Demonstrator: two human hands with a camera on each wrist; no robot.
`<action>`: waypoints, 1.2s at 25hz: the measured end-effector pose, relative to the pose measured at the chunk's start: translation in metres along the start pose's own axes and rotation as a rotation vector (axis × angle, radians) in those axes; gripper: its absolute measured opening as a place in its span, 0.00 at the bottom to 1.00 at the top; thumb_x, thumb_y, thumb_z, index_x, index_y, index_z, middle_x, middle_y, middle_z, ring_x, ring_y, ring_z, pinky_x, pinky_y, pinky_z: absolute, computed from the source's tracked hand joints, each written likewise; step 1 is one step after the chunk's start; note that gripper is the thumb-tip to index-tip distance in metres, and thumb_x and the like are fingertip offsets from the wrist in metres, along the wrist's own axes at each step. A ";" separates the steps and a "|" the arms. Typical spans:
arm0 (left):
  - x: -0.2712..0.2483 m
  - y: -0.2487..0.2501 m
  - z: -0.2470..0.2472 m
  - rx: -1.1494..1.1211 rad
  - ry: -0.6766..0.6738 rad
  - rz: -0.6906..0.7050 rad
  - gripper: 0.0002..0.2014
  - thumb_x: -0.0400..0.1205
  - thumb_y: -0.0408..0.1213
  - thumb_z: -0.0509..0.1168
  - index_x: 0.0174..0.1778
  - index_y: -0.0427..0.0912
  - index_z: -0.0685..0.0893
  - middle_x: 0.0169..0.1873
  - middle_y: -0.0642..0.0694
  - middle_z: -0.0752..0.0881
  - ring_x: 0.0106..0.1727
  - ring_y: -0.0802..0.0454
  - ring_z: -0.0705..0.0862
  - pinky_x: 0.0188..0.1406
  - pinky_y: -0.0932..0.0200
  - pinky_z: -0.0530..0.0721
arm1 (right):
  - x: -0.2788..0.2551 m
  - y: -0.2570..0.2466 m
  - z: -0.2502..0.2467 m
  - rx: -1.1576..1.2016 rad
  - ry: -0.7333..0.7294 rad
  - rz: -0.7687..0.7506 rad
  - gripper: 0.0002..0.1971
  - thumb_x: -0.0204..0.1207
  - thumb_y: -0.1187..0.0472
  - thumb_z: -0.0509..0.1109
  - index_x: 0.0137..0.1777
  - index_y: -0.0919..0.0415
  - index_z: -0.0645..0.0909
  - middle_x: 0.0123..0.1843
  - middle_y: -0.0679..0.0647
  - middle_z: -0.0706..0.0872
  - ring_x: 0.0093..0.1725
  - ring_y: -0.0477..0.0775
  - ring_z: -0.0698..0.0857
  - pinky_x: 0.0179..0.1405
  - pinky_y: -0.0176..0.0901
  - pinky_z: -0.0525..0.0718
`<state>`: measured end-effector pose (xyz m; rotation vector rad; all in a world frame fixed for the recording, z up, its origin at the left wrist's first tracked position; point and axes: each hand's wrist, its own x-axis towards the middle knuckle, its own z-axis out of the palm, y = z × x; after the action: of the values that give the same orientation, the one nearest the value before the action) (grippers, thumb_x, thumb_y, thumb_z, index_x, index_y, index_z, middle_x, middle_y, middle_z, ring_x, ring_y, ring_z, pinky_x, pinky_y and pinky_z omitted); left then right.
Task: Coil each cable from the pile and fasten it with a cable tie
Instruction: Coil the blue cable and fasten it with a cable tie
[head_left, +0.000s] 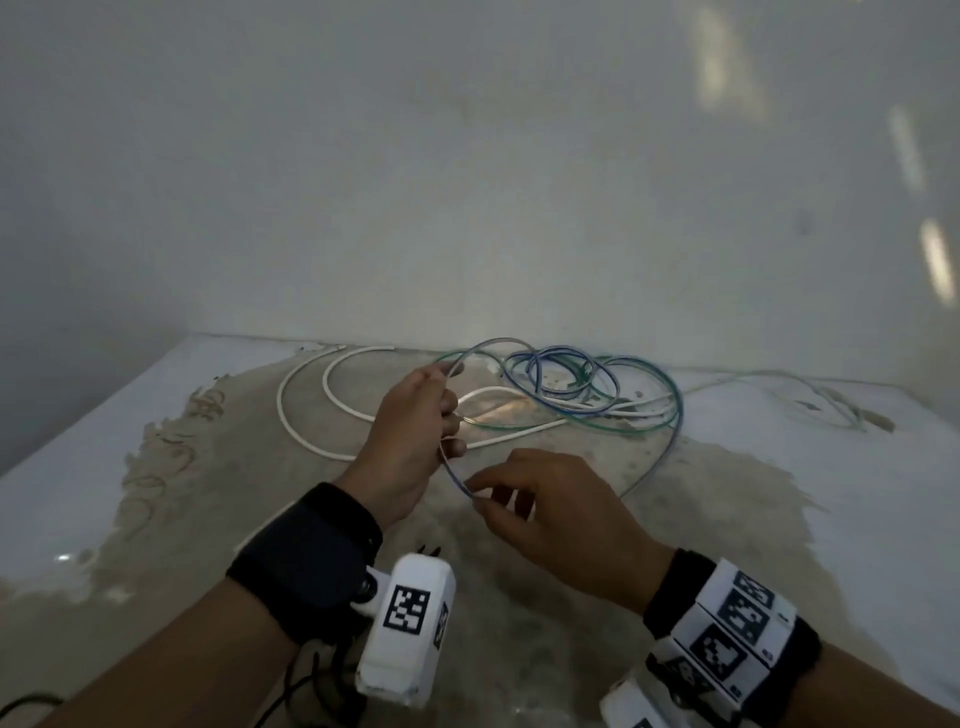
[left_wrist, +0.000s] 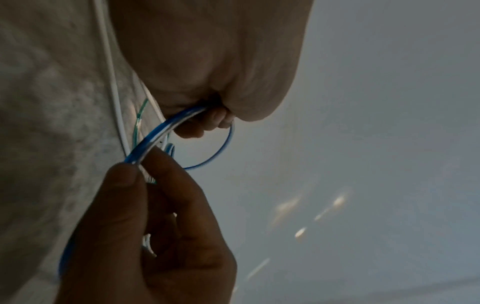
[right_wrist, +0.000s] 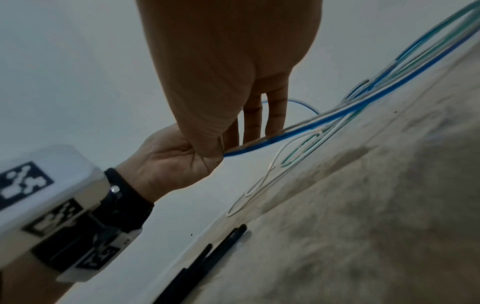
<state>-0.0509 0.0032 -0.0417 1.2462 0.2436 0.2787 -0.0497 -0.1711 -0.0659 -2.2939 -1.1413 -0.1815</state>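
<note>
A thin blue cable (head_left: 451, 474) runs from the pile (head_left: 571, 395) at the back of the table. My left hand (head_left: 449, 415) grips a loop of it, fingers curled round the strands. Just below, my right hand (head_left: 475, 493) pinches the same cable between thumb and forefinger. The left wrist view shows the blue cable (left_wrist: 155, 135) leaving my left hand's fingers (left_wrist: 207, 125) and entering the right hand's pinch (left_wrist: 135, 164). In the right wrist view the blue cable (right_wrist: 311, 121) passes under my right fingers (right_wrist: 275, 115). Black cable ties (right_wrist: 221, 246) lie on the table near me.
Green and blue cables tangle in the pile, and a white cable (head_left: 311, 395) curves in wide loops to its left. One thin cable (head_left: 779, 379) trails off to the right. The worn table (head_left: 675, 519) meets a pale wall behind the pile.
</note>
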 end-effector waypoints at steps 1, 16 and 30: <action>-0.014 0.004 0.000 -0.004 -0.035 0.027 0.14 0.92 0.38 0.51 0.58 0.44 0.83 0.26 0.54 0.66 0.22 0.59 0.62 0.21 0.62 0.65 | -0.009 -0.008 -0.004 0.037 -0.001 0.017 0.10 0.82 0.46 0.69 0.59 0.41 0.88 0.44 0.38 0.87 0.39 0.43 0.86 0.42 0.46 0.87; -0.159 0.062 -0.016 0.230 -0.144 0.276 0.13 0.90 0.42 0.57 0.55 0.48 0.88 0.27 0.51 0.60 0.27 0.56 0.56 0.22 0.64 0.56 | -0.104 -0.088 -0.111 0.413 0.329 0.145 0.13 0.82 0.54 0.72 0.42 0.57 0.74 0.34 0.58 0.79 0.24 0.55 0.83 0.22 0.39 0.76; -0.172 0.063 -0.024 0.253 -0.187 0.291 0.10 0.89 0.39 0.59 0.54 0.48 0.87 0.28 0.53 0.71 0.30 0.57 0.71 0.35 0.60 0.79 | -0.083 -0.109 -0.086 0.654 0.229 0.406 0.15 0.88 0.49 0.63 0.46 0.56 0.84 0.32 0.47 0.84 0.33 0.51 0.89 0.25 0.39 0.73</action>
<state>-0.2253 -0.0154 0.0166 1.5504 -0.0680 0.3875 -0.1744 -0.2233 0.0227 -1.8015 -0.4957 0.0785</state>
